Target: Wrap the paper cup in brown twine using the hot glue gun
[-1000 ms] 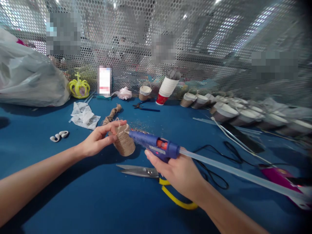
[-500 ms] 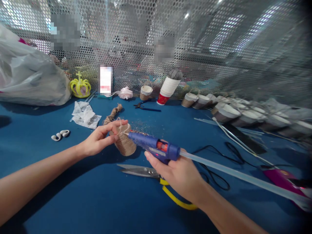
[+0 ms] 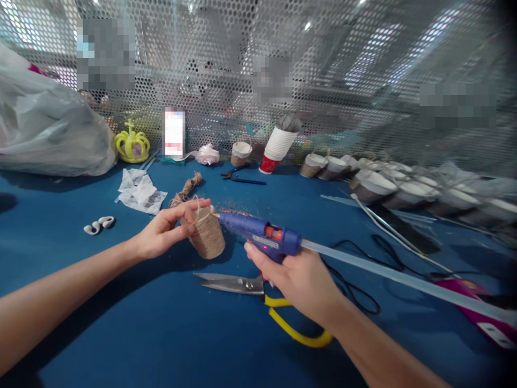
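My left hand (image 3: 169, 227) grips a small twine-wrapped cup (image 3: 208, 237) at its upper left side, its fingers lying across the rim. A strand of twine stands up near those fingers. My right hand (image 3: 299, 277) is closed around the handle of a blue hot glue gun (image 3: 246, 227). A long clear glue stick (image 3: 383, 272) sticks out of its back end. The gun's nozzle is at the cup's upper right rim; I cannot tell whether it touches. Beneath my right hand lie scissors (image 3: 299, 331) with yellow handles. A twisted bundle of twine (image 3: 188, 188) lies behind the cup.
Behind stand a phone (image 3: 174, 132), a yellow crown-shaped piece (image 3: 132, 144), a stack of paper cups (image 3: 278, 145) and pliers (image 3: 242, 179). Several wrapped cups (image 3: 374, 186) line the right. A black cord (image 3: 355, 291) runs to a magenta power strip (image 3: 464, 302). Left is a plastic bag (image 3: 52, 124).
The glue gun has shifted slightly right, its nozzle moving from the front of the cup's rim to its right edge. My left hand and the cup have barely moved.
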Demonstrator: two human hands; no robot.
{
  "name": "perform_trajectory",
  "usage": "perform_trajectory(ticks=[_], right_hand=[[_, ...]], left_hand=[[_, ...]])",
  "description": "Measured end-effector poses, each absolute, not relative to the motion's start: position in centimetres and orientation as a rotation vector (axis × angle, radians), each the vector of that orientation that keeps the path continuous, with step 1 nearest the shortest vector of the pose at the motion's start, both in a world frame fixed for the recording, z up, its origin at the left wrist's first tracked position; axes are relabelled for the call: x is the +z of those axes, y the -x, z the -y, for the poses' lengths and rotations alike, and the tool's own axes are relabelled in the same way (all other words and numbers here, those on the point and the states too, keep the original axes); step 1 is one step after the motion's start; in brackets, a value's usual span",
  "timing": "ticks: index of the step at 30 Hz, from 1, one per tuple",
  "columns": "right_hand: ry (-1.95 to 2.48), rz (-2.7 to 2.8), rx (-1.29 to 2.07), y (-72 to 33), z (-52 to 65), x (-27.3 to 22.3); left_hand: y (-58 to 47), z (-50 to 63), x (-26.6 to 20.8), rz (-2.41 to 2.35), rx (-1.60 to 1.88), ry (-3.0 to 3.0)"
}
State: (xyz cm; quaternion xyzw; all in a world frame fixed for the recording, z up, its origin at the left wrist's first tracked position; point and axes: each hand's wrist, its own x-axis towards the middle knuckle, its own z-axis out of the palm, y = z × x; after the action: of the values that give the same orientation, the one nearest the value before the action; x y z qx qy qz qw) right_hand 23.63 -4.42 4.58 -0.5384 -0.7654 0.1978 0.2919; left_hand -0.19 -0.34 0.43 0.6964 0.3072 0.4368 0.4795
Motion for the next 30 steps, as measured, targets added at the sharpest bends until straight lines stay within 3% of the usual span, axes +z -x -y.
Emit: perform_trajectory(ticks=[14,22,30], right_hand=[[1.421,2.009,0.553,-23.7,3.7,4.4],[1.390,1.809,1.056,-24.4,2.4,5.4],[1.660,1.689,0.801,-26.5,-3.9,3.2]], left_hand=[[0.2,0.3,0.3,-0.730,1.065,-1.671],[0.3,0.2,0.2,-0.748,1.078,-1.701],[0.3,0.3,0.3,-0.742,1.084,-1.737]])
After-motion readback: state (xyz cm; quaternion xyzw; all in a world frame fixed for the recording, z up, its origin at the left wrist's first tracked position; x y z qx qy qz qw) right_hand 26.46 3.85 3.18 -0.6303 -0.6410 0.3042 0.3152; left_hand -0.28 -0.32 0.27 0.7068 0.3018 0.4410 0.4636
